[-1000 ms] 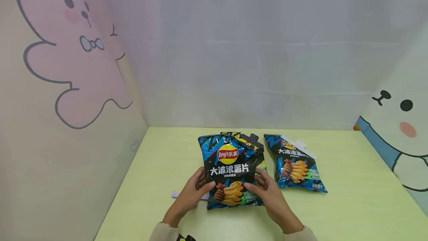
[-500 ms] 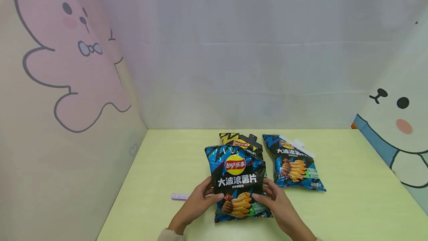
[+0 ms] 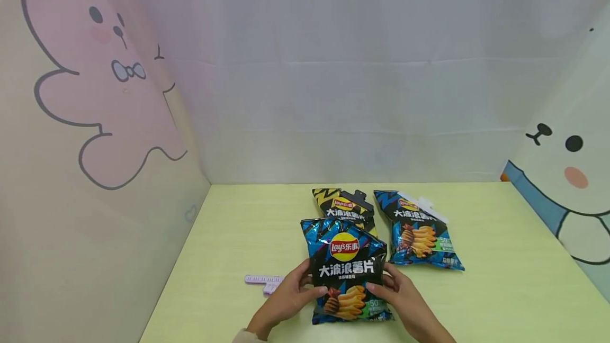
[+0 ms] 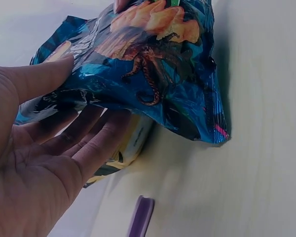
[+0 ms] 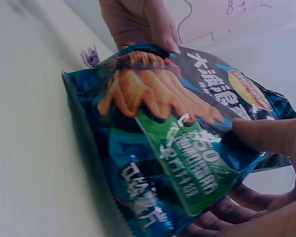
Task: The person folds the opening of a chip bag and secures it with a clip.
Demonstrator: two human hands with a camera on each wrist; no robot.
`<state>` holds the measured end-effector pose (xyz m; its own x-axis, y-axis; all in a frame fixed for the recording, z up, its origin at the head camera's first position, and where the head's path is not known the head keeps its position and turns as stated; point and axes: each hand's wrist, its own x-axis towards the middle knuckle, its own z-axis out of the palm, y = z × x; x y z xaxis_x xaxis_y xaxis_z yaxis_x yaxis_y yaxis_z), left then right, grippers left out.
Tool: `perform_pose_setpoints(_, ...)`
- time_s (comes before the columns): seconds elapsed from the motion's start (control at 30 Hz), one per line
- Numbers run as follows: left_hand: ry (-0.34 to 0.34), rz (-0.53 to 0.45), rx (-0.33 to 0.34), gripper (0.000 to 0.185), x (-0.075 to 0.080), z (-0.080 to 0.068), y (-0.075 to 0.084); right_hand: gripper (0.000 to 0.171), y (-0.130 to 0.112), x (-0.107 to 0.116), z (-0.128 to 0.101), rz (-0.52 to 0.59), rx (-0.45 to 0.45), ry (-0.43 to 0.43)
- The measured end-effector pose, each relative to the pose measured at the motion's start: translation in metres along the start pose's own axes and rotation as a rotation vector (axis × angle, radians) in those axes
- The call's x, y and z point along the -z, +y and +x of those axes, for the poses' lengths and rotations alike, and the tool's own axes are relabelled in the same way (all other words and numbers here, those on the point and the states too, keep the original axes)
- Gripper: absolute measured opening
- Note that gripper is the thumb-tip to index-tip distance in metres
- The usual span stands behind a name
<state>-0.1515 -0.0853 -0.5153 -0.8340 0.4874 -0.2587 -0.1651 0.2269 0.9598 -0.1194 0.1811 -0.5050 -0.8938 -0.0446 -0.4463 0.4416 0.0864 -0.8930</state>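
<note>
A blue and black bag of chips (image 3: pixel 345 269) is held between both hands near the front of the table, its printed face toward the head camera. My left hand (image 3: pixel 290 298) grips its left side, thumb on the front and fingers behind, as the left wrist view shows. On the opposite side my right hand (image 3: pixel 405 300) holds it the same way, with the thumb (image 5: pixel 266 136) pressed on the front. Behind it lies a yellow and black chip bag (image 3: pixel 333 205), partly hidden, with a black bag clip (image 3: pixel 358 201) across its top corner.
Another blue chip bag (image 3: pixel 419 237) lies at the back right with a white clip (image 3: pixel 426 206) on its top corner. A light purple clip (image 3: pixel 262 280) rests on the table (image 3: pixel 224 237) left of my left hand. A curtain (image 3: pixel 357 94) hangs behind the table.
Both hands have brought the blue chip bag toward the front and slightly right. More of the yellow bag behind it and of the purple clip now shows.
</note>
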Motion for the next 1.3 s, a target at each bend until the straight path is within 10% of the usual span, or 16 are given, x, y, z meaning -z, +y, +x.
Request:
perform_pose_setpoints(0.3, 0.022, 0.037, 0.041, 0.083, -0.007, 0.002, -0.003, 0.083, -0.007, 0.011, 0.005, -0.01, 0.01, 0.076)
perform_pose_setpoints(0.83, 0.008, 0.15, -0.049, 0.083, 0.002, 0.009, 0.01, 0.034, -0.031, 0.024, 0.003, 0.032, 0.299, 0.298)
perform_pose_setpoints(1.1, 0.268, 0.324, -0.277, 0.083, 0.032, 0.03, 0.064, 0.026, -0.034, 0.024, 0.003, 0.052, 0.294, 0.293)
perform_pose_setpoints(1.3, 0.195, 0.514, -0.375, 0.049, 0.04, 0.046, 0.103, 0.026, -0.03, 0.024, 0.001, 0.061, 0.253, 0.275)
